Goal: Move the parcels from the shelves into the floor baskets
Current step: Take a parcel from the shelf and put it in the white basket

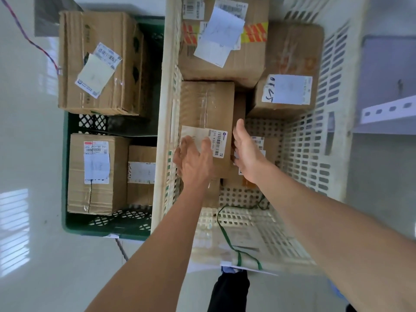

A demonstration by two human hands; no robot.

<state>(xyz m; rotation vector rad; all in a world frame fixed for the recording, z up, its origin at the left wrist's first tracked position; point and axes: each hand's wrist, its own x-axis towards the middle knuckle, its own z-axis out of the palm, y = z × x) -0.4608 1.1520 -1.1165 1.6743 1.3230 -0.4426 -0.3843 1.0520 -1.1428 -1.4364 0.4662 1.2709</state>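
Note:
A cardboard parcel (207, 109) with a barcode label lies inside the cream floor basket (315, 167), against its left wall. My left hand (193, 158) rests on the parcel's near end with its fingers spread over the label. My right hand (246, 149) is flat against the parcel's right side, fingers straight. Three more parcels fill the far half of the cream basket: a large one (225, 39) with loose paper slips, one marked by hand (288, 91), and a small one (267, 145) partly behind my right hand.
A green floor basket (74, 226) stands to the left, touching the cream one, with three cardboard parcels (99, 61) in it. A metal shelf edge (387, 111) juts in at the right. A green strap (227, 237) hangs over the cream basket's near wall. Glossy floor surrounds both.

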